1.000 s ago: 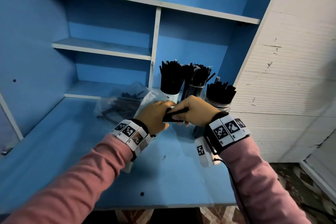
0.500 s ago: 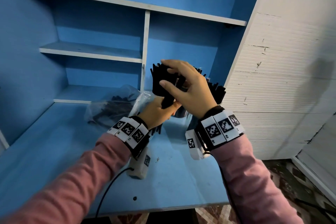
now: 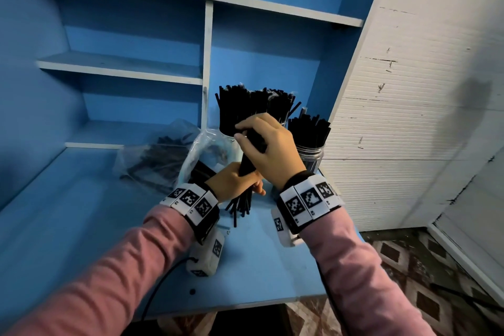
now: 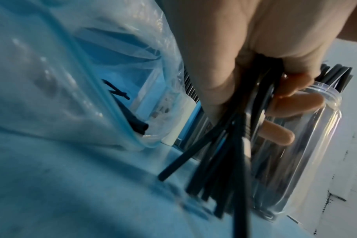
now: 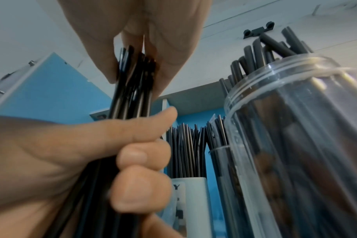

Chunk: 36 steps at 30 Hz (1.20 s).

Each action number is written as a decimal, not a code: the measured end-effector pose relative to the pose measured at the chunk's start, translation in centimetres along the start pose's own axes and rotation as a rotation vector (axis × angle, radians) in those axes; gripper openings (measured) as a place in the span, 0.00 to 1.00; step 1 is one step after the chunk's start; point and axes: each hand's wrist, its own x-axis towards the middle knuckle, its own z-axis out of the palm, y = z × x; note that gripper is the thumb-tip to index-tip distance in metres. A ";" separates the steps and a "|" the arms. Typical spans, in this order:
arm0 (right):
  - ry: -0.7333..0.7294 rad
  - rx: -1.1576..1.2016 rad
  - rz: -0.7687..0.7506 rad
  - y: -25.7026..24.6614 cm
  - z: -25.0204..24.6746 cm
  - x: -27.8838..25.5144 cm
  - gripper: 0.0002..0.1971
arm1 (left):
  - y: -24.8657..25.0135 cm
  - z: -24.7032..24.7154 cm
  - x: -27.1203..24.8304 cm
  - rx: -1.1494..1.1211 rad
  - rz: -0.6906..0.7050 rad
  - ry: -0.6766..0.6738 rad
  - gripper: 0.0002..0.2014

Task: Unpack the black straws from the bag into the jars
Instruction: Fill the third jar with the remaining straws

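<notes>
A bundle of black straws stood nearly upright above the blue worktop, the left hand curled round its lower part and the right hand pinching its top. Just behind, three jars packed with straws crowded the corner: a clear jar at right, a white-labelled jar and another largely hidden by the hands. A clear zip bag lay open at left, beside a second crumpled bag holding straws.

Bag lies on desk, left of straw-filled jars.
</notes>
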 end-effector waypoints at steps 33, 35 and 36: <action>-0.174 0.161 0.419 1.9 1.3 -4.5 0.10 | 1.2 -3.8 -1.0 -0.261 0.122 0.145 0.14; -0.188 0.210 0.470 1.7 1.4 -4.5 0.11 | 1.3 -3.6 -1.1 -0.315 0.132 0.134 0.14; -0.189 0.237 0.487 1.7 1.5 -4.5 0.11 | 1.4 -3.6 -1.1 -0.326 0.138 0.133 0.14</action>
